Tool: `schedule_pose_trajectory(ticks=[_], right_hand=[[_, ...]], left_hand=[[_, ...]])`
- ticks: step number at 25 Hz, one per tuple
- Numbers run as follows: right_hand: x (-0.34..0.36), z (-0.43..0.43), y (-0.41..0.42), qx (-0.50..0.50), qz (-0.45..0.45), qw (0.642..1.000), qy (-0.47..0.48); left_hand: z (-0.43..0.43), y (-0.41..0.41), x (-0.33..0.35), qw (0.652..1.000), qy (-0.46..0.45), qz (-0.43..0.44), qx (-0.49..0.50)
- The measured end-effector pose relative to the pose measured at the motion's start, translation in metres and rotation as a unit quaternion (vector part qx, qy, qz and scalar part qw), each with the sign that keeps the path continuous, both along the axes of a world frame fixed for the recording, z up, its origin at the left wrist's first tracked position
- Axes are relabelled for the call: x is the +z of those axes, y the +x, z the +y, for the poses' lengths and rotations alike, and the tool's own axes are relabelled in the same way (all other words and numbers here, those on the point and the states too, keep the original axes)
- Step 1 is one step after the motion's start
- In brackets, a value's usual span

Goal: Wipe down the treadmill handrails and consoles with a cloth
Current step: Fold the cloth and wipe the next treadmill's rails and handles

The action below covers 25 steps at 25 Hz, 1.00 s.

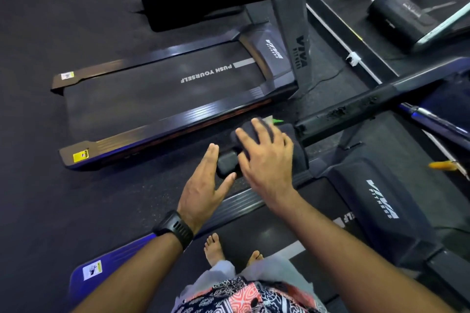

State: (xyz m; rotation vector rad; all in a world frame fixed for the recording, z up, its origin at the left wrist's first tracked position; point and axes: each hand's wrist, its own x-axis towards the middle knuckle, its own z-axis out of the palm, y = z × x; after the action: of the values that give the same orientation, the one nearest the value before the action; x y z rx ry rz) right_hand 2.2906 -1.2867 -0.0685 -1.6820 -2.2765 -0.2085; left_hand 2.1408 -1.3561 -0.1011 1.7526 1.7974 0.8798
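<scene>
I stand on a treadmill whose left handrail (356, 107) runs from its blunt end cap (226, 164) up to the right, its foam grip worn and flaking. A dark cloth (298, 152) is draped over the rail near that end. My right hand (264, 157) lies over the cloth, fingers curved around it, pressing it onto the rail. My left hand (203, 183) hovers flat beside the end cap with fingers apart and holds nothing; its thumb is close to the cap. A black watch is on the left wrist. The console is out of view.
A second treadmill (162, 89) with "PUSH YOURSELF" on its belt stands parallel on the left, its upright (292, 33) rising at the centre. The motor cover (376, 201) of my treadmill lies ahead on the right. My bare feet (216, 249) are on the belt. More machines stand behind.
</scene>
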Motion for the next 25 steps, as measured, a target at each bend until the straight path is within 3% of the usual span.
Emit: schedule_pose_trajectory(ticks=[2, 3, 6, 7, 10, 11, 14, 15, 18, 19, 23, 25], right_hand=[[-0.006, -0.013, 0.008, 0.108, -0.039, 0.993, 0.014], [-0.003, -0.002, 0.019, 0.117, -0.045, 0.992, 0.01], [0.01, 0.02, 0.024, -0.055, 0.018, 0.998, -0.006], [0.007, 0.014, 0.018, -0.072, 0.013, 0.997, -0.011], [0.0, -0.007, 0.016, 0.075, -0.047, 0.996, 0.004], [0.004, 0.004, 0.028, 0.082, -0.047, 0.995, -0.007], [0.016, 0.035, 0.045, -0.047, 0.039, 0.997, -0.049], [0.015, 0.031, 0.04, -0.042, 0.053, 0.995, -0.067], [0.002, 0.001, 0.028, 0.142, -0.002, 0.989, -0.045], [0.003, 0.008, 0.036, 0.161, -0.014, 0.986, -0.046], [0.014, 0.045, 0.043, -0.033, 0.055, 0.992, -0.113], [0.007, 0.019, 0.028, 0.027, 0.026, 0.996, -0.078]], left_hand=[[-0.002, 0.001, 0.0, 1.0, 0.009, 0.002, -0.004], [-0.003, 0.001, 0.0, 1.0, 0.012, 0.006, -0.002], [-0.001, 0.001, -0.001, 0.999, 0.026, 0.048, -0.007], [-0.001, 0.002, 0.0, 0.998, 0.032, 0.056, -0.008], [0.001, 0.005, -0.001, 0.997, 0.04, 0.067, 0.0], [0.0, 0.007, 0.0, 0.997, 0.035, 0.068, 0.005], [-0.002, 0.014, 0.001, 0.996, 0.029, 0.079, 0.019], [-0.002, 0.016, 0.002, 0.996, 0.03, 0.082, 0.023], [-0.002, 0.02, 0.003, 0.995, 0.032, 0.092, 0.031], [-0.002, 0.022, 0.004, 0.994, 0.032, 0.098, 0.032], [-0.004, 0.028, 0.005, 0.992, 0.031, 0.116, 0.041], [-0.004, 0.031, 0.005, 0.991, 0.035, 0.121, 0.044]])
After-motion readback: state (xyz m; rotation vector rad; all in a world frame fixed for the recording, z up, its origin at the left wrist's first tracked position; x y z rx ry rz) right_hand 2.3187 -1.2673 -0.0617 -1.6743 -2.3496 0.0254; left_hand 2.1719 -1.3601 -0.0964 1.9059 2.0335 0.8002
